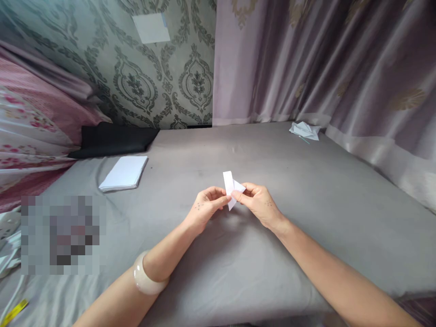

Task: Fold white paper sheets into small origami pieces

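A small folded piece of white paper (232,187) is held between both hands above a grey sheet (238,254). My left hand (206,206) pinches its lower left side, fingers curled. My right hand (259,202) pinches its right side with thumb and fingers closed. A narrow flap of the paper sticks up above the fingers. A pale bangle (146,278) is on my left forearm.
A stack of white paper sheets (124,172) lies to the left on the grey sheet. Folded paper pieces (304,131) lie far right near the curtain (323,63). A black cushion (114,140) rests against the patterned wall. Pink floral bedding (30,131) is at left.
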Available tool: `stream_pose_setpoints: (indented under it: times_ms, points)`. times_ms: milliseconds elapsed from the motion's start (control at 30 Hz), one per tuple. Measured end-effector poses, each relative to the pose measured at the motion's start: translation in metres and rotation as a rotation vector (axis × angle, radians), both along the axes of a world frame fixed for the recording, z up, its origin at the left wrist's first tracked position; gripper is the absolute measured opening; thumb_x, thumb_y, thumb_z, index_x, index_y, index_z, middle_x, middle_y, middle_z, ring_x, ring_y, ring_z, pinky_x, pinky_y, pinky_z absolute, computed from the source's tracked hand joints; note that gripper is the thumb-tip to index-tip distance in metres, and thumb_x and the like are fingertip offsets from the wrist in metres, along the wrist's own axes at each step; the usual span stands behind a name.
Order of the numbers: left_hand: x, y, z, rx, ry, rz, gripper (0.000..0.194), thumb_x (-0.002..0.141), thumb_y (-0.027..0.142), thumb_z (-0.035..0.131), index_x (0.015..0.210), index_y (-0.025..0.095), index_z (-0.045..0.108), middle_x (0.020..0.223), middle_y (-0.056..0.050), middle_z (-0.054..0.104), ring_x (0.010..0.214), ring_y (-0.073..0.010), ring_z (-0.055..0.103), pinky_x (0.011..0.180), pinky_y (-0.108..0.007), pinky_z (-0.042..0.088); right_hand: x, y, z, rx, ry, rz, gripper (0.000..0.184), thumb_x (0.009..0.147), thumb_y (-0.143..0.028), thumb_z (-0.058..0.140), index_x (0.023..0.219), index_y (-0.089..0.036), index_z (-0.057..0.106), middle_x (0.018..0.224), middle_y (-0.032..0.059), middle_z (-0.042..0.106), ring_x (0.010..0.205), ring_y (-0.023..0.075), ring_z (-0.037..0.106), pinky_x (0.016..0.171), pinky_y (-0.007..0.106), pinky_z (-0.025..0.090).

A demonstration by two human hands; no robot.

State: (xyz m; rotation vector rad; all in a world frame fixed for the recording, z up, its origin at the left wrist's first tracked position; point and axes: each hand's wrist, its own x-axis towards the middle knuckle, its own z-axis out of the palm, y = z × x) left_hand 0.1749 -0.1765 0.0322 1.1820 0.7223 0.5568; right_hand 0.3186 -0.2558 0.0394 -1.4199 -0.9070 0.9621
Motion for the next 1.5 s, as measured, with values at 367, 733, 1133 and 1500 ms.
stream_pose_setpoints:
  times_ms: [367,733,1133,1500]
  points:
    - [0.0,0.006,-0.005,-0.093,-0.287,0.081,0.016,0.076,0.03,0.074,0.084,0.016,0.073,0.082,-0.002,0.066,0.075,-0.0107,0.06,0.065,-0.022,0.05,-0.016,-0.007,-0.005,0.077,-0.474,-0.068,0.011,0.081,-0.03,0.062,0.083,-0.02,0.067,0.073,-0.0003,0.067,0.061,0.0123,0.055,0.061,0.026,0.044]
    - [-0.002,0.001,-0.004,0.054,-0.287,-0.019,0.016,0.081,0.03,0.069,0.089,0.017,0.074,0.089,-0.005,0.07,0.086,-0.015,0.062,0.081,-0.029,0.051,-0.012,-0.01,0.006,0.307,-0.562,-0.138,0.011,0.086,-0.019,0.054,0.088,-0.019,0.065,0.082,0.002,0.066,0.069,0.0124,0.058,0.065,0.027,0.048]
    - [-0.001,-0.002,-0.001,0.025,-0.25,-0.05,0.02,0.077,0.03,0.073,0.091,0.016,0.074,0.089,-0.007,0.072,0.082,-0.0175,0.065,0.083,-0.035,0.053,-0.015,-0.011,0.011,0.339,-0.518,-0.127,0.01,0.086,-0.023,0.059,0.081,-0.02,0.068,0.078,0.0025,0.063,0.064,0.0116,0.056,0.054,0.026,0.045]
    - [-0.001,-0.005,0.002,-0.048,-0.272,0.016,0.015,0.075,0.029,0.075,0.082,0.016,0.074,0.082,-0.004,0.071,0.081,-0.0164,0.064,0.077,-0.032,0.054,-0.02,-0.013,0.01,0.352,-0.565,-0.172,0.008,0.086,-0.022,0.06,0.085,-0.022,0.067,0.077,0.0008,0.062,0.061,0.0104,0.054,0.056,0.026,0.046]
